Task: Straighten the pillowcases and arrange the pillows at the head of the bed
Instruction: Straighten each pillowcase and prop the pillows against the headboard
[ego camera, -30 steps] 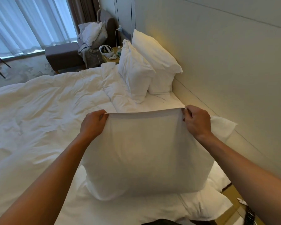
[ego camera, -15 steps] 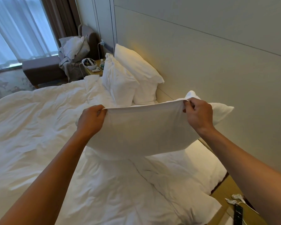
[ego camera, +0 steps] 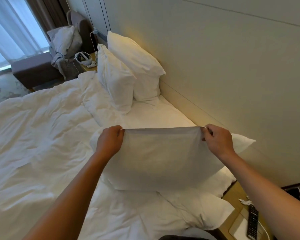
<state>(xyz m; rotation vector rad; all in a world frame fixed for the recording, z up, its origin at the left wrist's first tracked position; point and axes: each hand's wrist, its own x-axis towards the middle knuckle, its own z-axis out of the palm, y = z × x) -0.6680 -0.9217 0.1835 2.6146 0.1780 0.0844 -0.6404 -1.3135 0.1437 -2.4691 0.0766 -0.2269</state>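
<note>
White cotton pillow (ego camera: pixel 163 158), soft and rectangular, held upright above the rumpled duvet (ego camera: pixel 42 135) near the headboard wall (ego camera: pixel 232 75). Left hand (ego camera: pixel 109 141) and right hand (ego camera: pixel 216 139), fingers curled, pinch its top corners, stretching the pillowcase edge taut.

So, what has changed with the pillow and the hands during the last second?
The held pillow was swung up almost flat half a second ago and has now dropped to hang again below its top edge, its bottom near the duvet. The left hand and right hand kept gripping the two top corners; nothing was released. The two pillows at the headboard stayed propped as before.
</note>
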